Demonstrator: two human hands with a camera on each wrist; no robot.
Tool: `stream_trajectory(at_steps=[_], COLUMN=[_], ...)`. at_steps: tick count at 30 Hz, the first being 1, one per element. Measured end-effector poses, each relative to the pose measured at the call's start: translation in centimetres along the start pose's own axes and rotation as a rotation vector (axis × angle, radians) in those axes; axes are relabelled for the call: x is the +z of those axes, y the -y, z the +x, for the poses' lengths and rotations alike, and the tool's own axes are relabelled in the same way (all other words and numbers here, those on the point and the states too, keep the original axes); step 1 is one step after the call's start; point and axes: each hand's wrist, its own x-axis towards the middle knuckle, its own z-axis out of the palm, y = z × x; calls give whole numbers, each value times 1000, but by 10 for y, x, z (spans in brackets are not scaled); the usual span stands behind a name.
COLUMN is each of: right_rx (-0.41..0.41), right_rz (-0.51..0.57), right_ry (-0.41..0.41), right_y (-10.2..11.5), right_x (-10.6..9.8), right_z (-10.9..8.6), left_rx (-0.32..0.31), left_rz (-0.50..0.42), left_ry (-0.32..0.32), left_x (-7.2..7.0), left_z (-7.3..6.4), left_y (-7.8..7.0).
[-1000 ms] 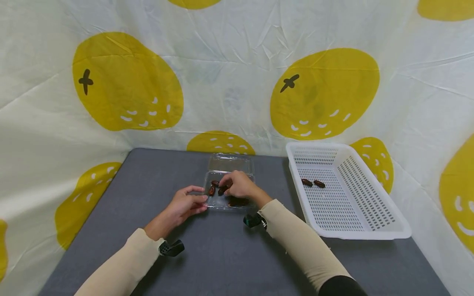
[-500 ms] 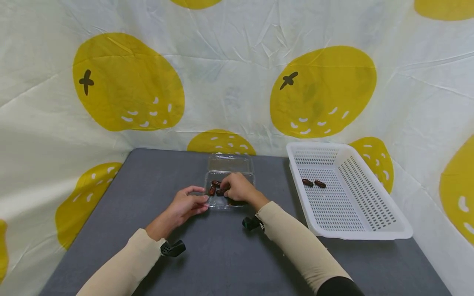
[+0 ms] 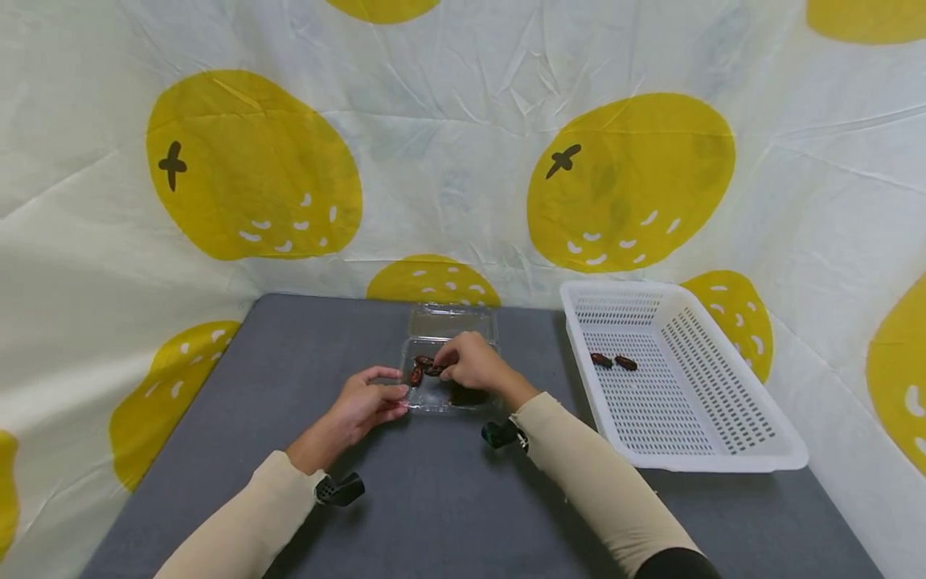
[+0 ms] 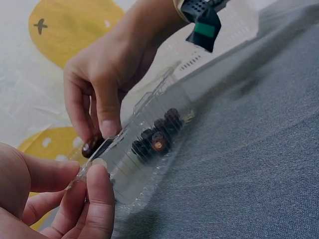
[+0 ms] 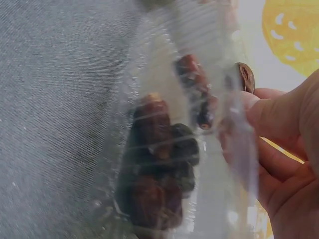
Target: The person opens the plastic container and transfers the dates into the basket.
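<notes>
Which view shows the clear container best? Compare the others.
Head: the clear container shows nearly whole, lid open, though the right hand covers part. Left wrist: one side, close up. Right wrist: one side, blurred.

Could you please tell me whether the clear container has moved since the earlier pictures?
No: in the head view, the clear container sits where it did relative to the white basket, with no visible shift either way.
</notes>
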Motion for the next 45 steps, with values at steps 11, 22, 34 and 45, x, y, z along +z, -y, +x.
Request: stream_trajectory(at_steps=[11,22,34,45], right_rx=[35,16,68,64], right_rz=[110,108,113,128], right_ry=[20,-16,-36,-93], right_y=[5,6,-4,-20], right_x=[-25,-47,-73,-93], right_z=[-8,-17,-35,-55], left_rx=[-6,3,14,45], left_rz=[11,22,34,39], left_ry=[-24,-19,-16,-29], left_x=[1,0,-1,2], left_z=[0,-1,-3,-3], left_y=[1,0,5,10])
